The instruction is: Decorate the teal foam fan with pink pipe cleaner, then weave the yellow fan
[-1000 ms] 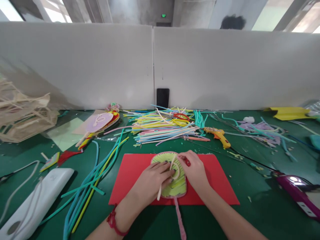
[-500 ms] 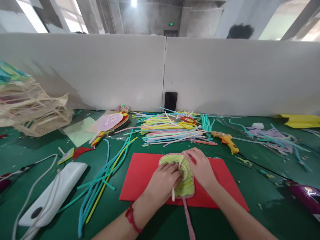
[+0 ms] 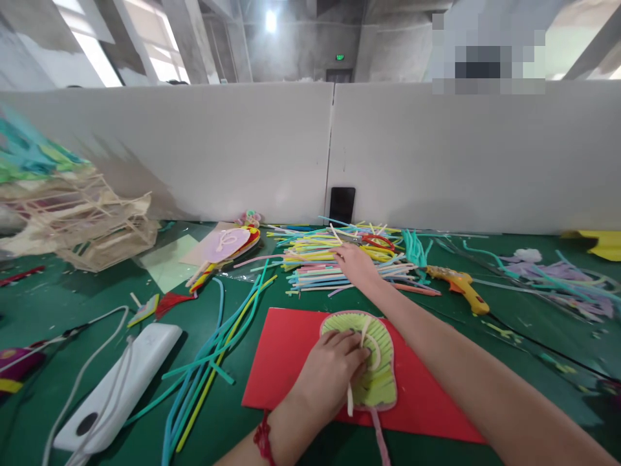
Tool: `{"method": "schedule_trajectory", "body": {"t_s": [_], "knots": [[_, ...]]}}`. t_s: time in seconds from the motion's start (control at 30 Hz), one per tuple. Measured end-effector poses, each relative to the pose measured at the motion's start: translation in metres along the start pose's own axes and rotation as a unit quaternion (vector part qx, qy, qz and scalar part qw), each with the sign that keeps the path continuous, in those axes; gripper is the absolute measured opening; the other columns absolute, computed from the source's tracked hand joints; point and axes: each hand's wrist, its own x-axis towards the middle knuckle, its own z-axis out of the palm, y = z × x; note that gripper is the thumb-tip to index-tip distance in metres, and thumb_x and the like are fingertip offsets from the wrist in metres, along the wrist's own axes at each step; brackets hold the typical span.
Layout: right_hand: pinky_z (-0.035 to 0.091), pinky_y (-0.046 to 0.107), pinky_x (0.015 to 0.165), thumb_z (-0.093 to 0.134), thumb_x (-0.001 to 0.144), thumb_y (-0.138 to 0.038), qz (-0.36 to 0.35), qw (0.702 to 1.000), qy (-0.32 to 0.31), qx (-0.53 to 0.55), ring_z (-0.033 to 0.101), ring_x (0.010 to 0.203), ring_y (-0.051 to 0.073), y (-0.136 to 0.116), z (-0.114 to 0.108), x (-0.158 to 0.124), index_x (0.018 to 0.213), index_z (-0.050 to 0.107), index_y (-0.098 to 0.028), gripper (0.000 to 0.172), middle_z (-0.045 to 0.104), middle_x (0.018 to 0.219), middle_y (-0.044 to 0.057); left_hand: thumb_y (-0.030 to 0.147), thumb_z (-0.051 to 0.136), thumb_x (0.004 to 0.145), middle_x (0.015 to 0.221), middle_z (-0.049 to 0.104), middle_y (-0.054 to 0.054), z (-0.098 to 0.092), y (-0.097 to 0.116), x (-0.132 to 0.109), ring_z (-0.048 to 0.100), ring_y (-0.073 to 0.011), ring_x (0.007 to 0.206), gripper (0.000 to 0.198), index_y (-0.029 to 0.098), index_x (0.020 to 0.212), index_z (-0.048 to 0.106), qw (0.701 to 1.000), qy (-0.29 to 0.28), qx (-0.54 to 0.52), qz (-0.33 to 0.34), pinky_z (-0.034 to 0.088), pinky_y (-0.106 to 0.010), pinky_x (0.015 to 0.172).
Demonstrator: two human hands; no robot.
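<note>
A yellow-green, leaf-shaped fan (image 3: 387, 378) with a pink edge and a pink stem lies on a red board (image 3: 281, 346). My left hand (image 3: 334, 366) rests on the fan with curled fingers, pressing a cream pipe cleaner (image 3: 350, 401) against it; part of this strip loops over the surface. Stretched out over the pile of colored pipe cleaners (image 3: 315, 278), my right hand (image 3: 356, 264) has its fingertips together at a pale pipe cleaner (image 3: 334, 232). The exact contact there is small and partly hidden. Red-handled scissors (image 3: 379, 242) lie just right of that hand.
A yellow glue gun (image 3: 460, 288) lies right of the pile, its cord running right. At left are a white power bank (image 3: 121, 388), loose blue and green pipe cleaners (image 3: 213, 349) and a lilac fan (image 3: 226, 244). A black phone (image 3: 342, 204) leans on the partition (image 3: 233, 155).
My right hand has left the fan's upper edge and moved forward to the pipe cleaner pile. The left hand stays on the fan. The whole view has shifted slightly.
</note>
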Motion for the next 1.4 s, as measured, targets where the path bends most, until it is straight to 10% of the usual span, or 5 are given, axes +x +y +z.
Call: {"method": "schedule_trajectory", "body": {"t_s": [0.47,1.03,1.4], "knots": [[0.050,0.041,0.083,0.055,0.088,-0.033,-0.089,0.978,-0.111,-0.153,0.058,0.099,0.020,-0.018,0.002,0.053,0.117,0.054,-0.014,0.034,0.056,0.117,0.010,0.025,0.045,0.093,0.108,0.063,-0.004,0.003,-0.001,-0.003,0.055,-0.0166,0.109,0.019,0.021,0.107,0.057,1.000,-0.001,0.004,0.019,0.042,-0.033,0.094],[0.039,0.029,0.065,0.035,0.091,-0.021,0.057,0.993,0.095,-0.039,0.058,0.086,0.022,0.008,-0.028,0.072,0.103,0.054,-0.016,0.023,0.062,0.104,0.012,0.023,0.046,0.092,0.107,0.062,-0.005,-0.003,0.001,-0.001,0.055,-0.0167,0.107,0.017,0.020,0.106,0.057,0.999,-0.016,0.015,0.025,0.043,-0.032,0.092],[0.039,0.022,0.064,0.050,0.084,-0.020,-0.141,0.985,-0.088,-0.055,0.060,0.076,0.015,-0.007,-0.003,0.055,0.092,0.061,-0.020,0.013,0.067,0.087,0.003,0.022,0.047,0.092,0.108,0.062,-0.002,-0.003,0.000,0.000,0.054,-0.0158,0.109,0.016,0.021,0.104,0.057,1.000,-0.011,-0.010,0.015,0.042,-0.032,0.095]]}}
